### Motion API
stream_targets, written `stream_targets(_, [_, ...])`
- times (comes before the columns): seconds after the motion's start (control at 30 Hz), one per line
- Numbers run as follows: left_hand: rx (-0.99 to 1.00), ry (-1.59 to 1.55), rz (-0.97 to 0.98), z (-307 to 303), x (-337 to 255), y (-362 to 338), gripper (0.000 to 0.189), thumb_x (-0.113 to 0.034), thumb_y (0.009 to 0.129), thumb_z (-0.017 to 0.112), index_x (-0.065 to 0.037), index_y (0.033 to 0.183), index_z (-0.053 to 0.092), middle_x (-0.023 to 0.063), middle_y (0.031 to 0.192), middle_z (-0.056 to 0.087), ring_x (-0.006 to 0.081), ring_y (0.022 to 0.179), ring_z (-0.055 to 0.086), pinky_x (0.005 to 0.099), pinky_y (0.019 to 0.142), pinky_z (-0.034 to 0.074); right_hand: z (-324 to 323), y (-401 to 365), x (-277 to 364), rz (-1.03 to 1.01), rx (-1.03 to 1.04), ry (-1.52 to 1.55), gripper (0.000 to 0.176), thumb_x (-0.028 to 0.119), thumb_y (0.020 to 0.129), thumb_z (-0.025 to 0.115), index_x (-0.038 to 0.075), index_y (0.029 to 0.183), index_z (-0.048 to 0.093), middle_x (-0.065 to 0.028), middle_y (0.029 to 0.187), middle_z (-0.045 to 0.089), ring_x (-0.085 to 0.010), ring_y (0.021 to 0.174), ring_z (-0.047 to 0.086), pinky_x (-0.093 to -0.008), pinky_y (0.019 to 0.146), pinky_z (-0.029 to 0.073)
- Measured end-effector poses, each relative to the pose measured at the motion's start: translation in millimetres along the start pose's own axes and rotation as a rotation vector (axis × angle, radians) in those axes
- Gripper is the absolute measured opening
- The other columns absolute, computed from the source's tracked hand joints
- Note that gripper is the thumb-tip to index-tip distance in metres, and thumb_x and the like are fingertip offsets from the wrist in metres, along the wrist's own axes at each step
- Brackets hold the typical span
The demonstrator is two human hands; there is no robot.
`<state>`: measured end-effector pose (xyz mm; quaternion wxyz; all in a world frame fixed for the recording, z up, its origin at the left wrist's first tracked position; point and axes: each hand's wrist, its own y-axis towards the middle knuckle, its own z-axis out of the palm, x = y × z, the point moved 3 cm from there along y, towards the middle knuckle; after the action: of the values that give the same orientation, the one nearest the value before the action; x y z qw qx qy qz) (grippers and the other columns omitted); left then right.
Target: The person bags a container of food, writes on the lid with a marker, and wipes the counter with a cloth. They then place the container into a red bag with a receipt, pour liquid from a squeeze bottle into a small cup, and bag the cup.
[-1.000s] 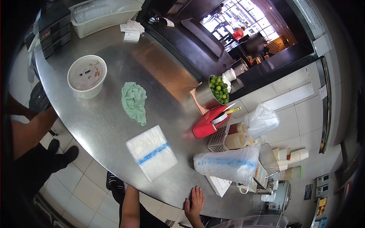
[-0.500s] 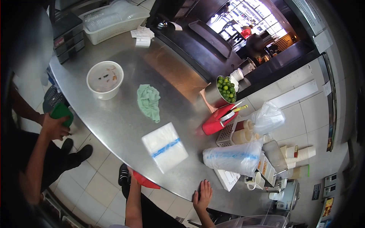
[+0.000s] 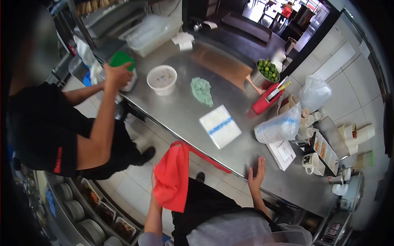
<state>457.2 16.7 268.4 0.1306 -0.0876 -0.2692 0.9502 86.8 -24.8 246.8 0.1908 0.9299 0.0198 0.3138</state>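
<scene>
My left hand holds a red cloth bag up in front of the counter's edge. Most of its fingers are hidden behind the fabric, and a long red strap trails right along the edge. Fingers stretched, my right hand rests at the counter edge with nothing in it. Nearest to it on the steel top are a white box and a flat white plastic-wrapped pack with a blue stripe. Beyond lie a crumpled green cloth and a lidded round white tub.
A co-worker stands at the left, holding a green-topped container by the counter corner. A metal pot of limes, a red holder and a plastic-wrapped roll line the right side. A white basket stands at the back.
My left hand has come up from below the counter edge with the red bag, now in full view. The co-worker has brought the green-topped container to the counter. My right hand stays at the edge.
</scene>
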Motion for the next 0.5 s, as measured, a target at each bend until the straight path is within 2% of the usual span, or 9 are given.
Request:
stream_targets(0.1, [0.123, 0.115, 0.133, 0, 0, -1, 0.049, -0.044, 0.084, 0.054, -0.005, 0.114, 0.053, 0.0098, 0.109, 0.058, 0.0185, 0.092, 0.058, 0.0330, 0.080, 0.047, 25, 8, 65, 0.039, 0.329, 0.576, 0.056, 0.013, 0.081, 0.059, 0.002, 0.131, 0.037, -0.0150, 0.134, 0.038, -0.0242, 0.126, 0.034, -0.0374, 0.103, 0.026])
stream_targets(0.17, [0.221, 0.221, 0.233, -2, 5, 7, 0.050, -0.045, 0.084, 0.054, -0.005, 0.114, 0.053, 0.0097, 0.109, 0.058, 0.0183, 0.092, 0.058, 0.0331, 0.080, 0.046, 69, 0, 107, 0.268, 0.707, 1.163, 0.053, 0.024, 0.086, 0.056, 0.005, 0.132, 0.036, -0.0100, 0.134, 0.040, -0.0212, 0.125, 0.035, -0.0362, 0.102, 0.028])
stream_targets(0.23, [0.342, 0.348, 0.298, -4, 8, 17, 0.051, -0.045, 0.084, 0.054, -0.005, 0.115, 0.053, 0.0096, 0.109, 0.058, 0.0181, 0.092, 0.058, 0.0331, 0.080, 0.046, 97, -2, 145, 0.619, 0.937, 1.625, 0.057, 0.031, 0.087, 0.056, 0.007, 0.133, 0.033, -0.0076, 0.134, 0.039, -0.0218, 0.125, 0.036, -0.0389, 0.102, 0.029])
stream_targets(0.27, [0.411, 0.409, 0.306, -6, 7, 21, 0.051, -0.046, 0.084, 0.054, -0.005, 0.115, 0.052, 0.0095, 0.109, 0.058, 0.0181, 0.092, 0.058, 0.0332, 0.080, 0.046, 109, 1, 150, 0.870, 0.900, 1.676, 0.053, 0.026, 0.086, 0.058, 0.008, 0.131, 0.036, -0.0073, 0.131, 0.042, -0.0214, 0.120, 0.041, -0.0402, 0.099, 0.035])
stream_targets(0.37, [0.702, 0.678, 0.216, -17, -16, 26, 0.050, -0.043, 0.084, 0.053, -0.006, 0.117, 0.052, 0.0088, 0.111, 0.057, 0.0186, 0.093, 0.058, 0.0329, 0.080, 0.046, 91, 55, 192, 0.701, 0.732, 1.699, 0.051, 0.018, 0.084, 0.061, 0.008, 0.129, 0.038, -0.0072, 0.126, 0.047, -0.0202, 0.115, 0.046, -0.0392, 0.093, 0.042])
stream_targets(0.4, [0.800, 0.777, 0.169, -17, -22, 25, 0.049, -0.042, 0.085, 0.053, -0.006, 0.119, 0.051, 0.0084, 0.112, 0.057, 0.0189, 0.093, 0.058, 0.0328, 0.081, 0.045, 67, 73, 210, 0.729, 0.725, 1.695, 0.046, 0.012, 0.082, 0.062, 0.007, 0.124, 0.044, -0.0069, 0.117, 0.054, -0.0186, 0.104, 0.054, -0.0349, 0.087, 0.046])
stream_targets(0.5, [-0.093, 1.298, -0.046, 26, -43, 6, 0.054, -0.045, 0.084, 0.053, -0.006, 0.120, 0.050, 0.0090, 0.111, 0.058, 0.0198, 0.097, 0.056, 0.0326, 0.084, 0.043, 49, 91, 225, 0.068, 0.871, 1.245, 0.032, 0.013, 0.082, 0.063, 0.003, 0.112, 0.055, -0.0061, 0.105, 0.060, -0.0168, 0.092, 0.057, -0.0304, 0.083, 0.046])
